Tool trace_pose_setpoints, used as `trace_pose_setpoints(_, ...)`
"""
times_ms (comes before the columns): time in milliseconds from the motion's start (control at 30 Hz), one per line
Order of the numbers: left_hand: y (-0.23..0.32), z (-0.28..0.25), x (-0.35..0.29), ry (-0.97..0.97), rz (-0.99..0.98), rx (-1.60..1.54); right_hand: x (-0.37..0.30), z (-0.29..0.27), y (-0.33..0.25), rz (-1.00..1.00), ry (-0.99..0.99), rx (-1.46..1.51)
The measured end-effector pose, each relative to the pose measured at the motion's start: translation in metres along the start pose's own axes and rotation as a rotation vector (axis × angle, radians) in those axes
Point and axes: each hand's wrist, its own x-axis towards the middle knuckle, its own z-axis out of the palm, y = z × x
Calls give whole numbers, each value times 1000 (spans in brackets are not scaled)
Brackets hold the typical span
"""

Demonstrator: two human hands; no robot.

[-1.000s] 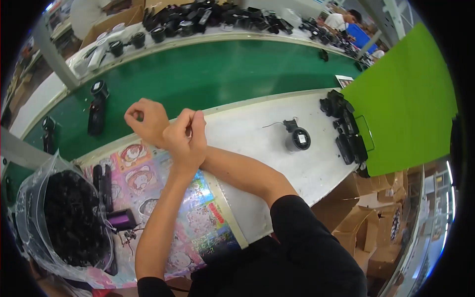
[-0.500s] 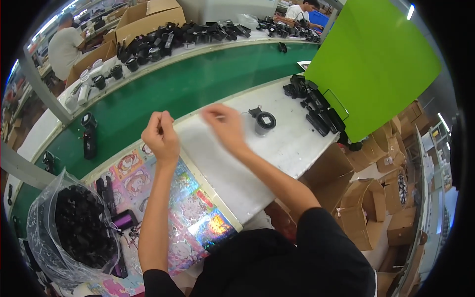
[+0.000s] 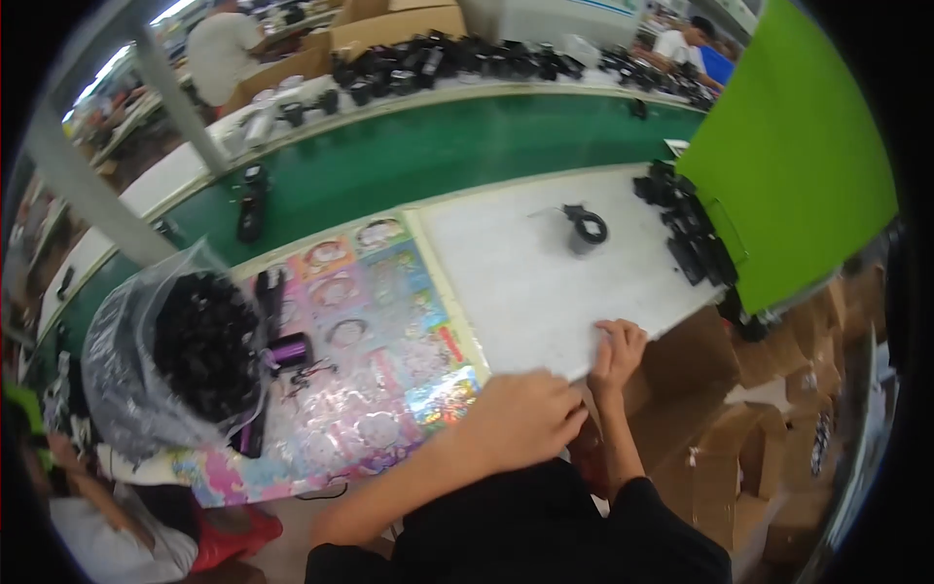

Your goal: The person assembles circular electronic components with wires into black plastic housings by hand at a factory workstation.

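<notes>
My left hand (image 3: pixel 525 420) is in front of my body, reaching across to the right near the table's front edge. Its fingers are curled under and closed; whatever they might hold is hidden. Close beside it, my right hand (image 3: pixel 619 356) is at the edge of the white tabletop (image 3: pixel 506 292), fingers loosely bent and partly apart, with nothing visible in them. Farther back on the white surface stands a dark round cup-like part (image 3: pixel 588 232) with a pale disc on top and a small black piece next to it. Neither hand touches it.
A clear plastic bag (image 3: pixel 117 360) of small black parts stands left on a colourful cartoon mat (image 3: pixel 379 389), beside a purple-and-black device (image 3: pixel 290 351). Beyond runs a green conveyor belt (image 3: pixel 389 161). Black devices (image 3: pixel 696 229) lie by a green panel (image 3: pixel 798 146); cardboard boxes (image 3: pixel 720 477) stand right.
Both hands have come back from over the far part of the table to its front edge, shifting right. The view has turned, so the table sits further right and lower left shows another person.
</notes>
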Motion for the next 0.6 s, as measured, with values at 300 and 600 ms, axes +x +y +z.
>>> trace_pose_setpoints(300, -103, -32, -51, 413, -371, 21, -1, -4, 5, -23, -53, 62)
trace_pose_setpoints(600, -146, -31, -23, 670, -467, -118, 17, -15, 11, 45, -118, 67)
